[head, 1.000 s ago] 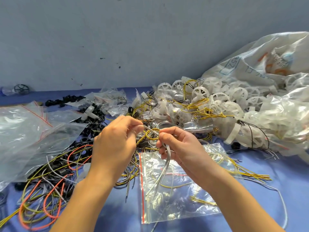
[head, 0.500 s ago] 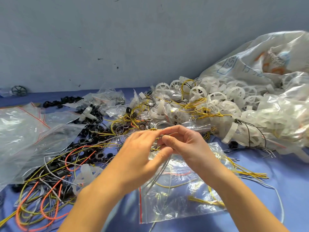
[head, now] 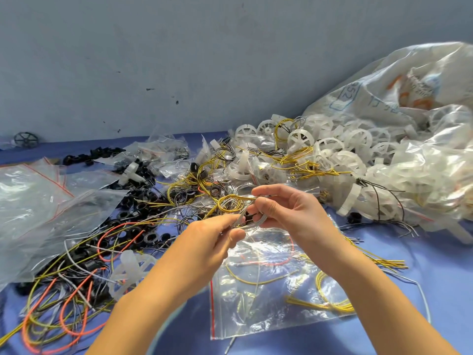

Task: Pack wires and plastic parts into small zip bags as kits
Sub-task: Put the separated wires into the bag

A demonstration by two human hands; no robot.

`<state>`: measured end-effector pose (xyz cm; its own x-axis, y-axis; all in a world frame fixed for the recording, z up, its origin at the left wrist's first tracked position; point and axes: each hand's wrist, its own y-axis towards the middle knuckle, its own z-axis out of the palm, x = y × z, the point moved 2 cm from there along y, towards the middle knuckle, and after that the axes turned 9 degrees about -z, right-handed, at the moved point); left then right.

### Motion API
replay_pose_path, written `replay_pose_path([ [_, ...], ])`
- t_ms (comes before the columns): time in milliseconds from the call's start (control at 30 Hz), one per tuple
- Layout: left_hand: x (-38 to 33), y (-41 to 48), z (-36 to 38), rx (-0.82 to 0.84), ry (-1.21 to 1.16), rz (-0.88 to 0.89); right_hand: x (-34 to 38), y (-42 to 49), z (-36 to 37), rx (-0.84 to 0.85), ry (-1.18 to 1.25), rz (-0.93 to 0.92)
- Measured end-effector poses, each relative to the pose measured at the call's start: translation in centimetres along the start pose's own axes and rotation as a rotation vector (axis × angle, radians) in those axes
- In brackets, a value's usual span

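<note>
Left hand: the left hand (head: pixel 215 239) pinches the grey wire (head: pixel 249 224) between thumb and fingertips, just above the zip bag.
Right hand: the right hand (head: pixel 291 213) has its fingers curled round the yellow wire coil (head: pixel 229 204) and also touches the grey wire's loop.
Task's thing: both wires are held in the air between the hands, over the zip bag (head: pixel 268 316), which lies flat on the surface (head: pixel 422 290).
Risk, coil: the springy yellow loops may pop open if the pinch slackens, and then snag the loose wires (head: pixel 64 316) nearby.
Risk, bag: nothing pins the bag, so pushing wires in could slide it. I cannot tell whether its red-striped mouth is open.
Risk, count: with the clutter so close, a stray strand could ride in with the kit.
Zip bag contents: yellow strands and one red wire show through it.
Spare bags: the spare bags (head: pixel 30 201) are heaped at the left and look empty.
Sack: the large sack (head: pixel 384 85) spills white plastic wheels (head: pixel 299 139).
Loose: black rings (head: pixel 151 237) lie unbagged.
</note>
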<state>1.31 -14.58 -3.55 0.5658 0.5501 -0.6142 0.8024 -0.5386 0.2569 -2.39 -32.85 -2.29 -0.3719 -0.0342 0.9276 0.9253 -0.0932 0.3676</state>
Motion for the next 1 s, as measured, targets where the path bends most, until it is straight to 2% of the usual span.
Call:
replay_pose_path([
  [100,0.2,-0.1,-0.2,-0.024,0.004,-0.029,0.0,0.1,-0.2,0.012,-0.032,0.007],
  [333,0.3,-0.6,-1.3,-0.114,0.198,-0.071,-0.1,0.1,0.1,0.032,-0.079,-0.01],
  [400,0.5,-0.9,-1.9,-0.136,0.22,-0.11,-0.5,0.3,0.3,-0.024,-0.158,-0.03],
  [500,1.5,-1.6,-2.9,-0.151,0.181,-0.224,-1.2,0.1,1.1,-0.071,-0.418,-0.115],
  [600,2.6,-2.5,-3.3,-0.118,0.178,-0.355,-1.7,-0.8,3.4,0.132,-0.708,-0.281],
  [767,3.6,-4.2,-4.0,-0.063,0.209,-0.465,-3.7,-2.6,6.9,0.551,-1.136,-0.434],
  [867,4.0,-5.1,-4.3,0.041,0.179,-0.507,-4.3,-3.2,7.2,0.573,-1.208,-0.515],
  [1000,4.0,-5.8,-4.9,0.138,0.276,-0.441,-4.0,-3.1,6.6,0.401,-1.141,-0.544],
])
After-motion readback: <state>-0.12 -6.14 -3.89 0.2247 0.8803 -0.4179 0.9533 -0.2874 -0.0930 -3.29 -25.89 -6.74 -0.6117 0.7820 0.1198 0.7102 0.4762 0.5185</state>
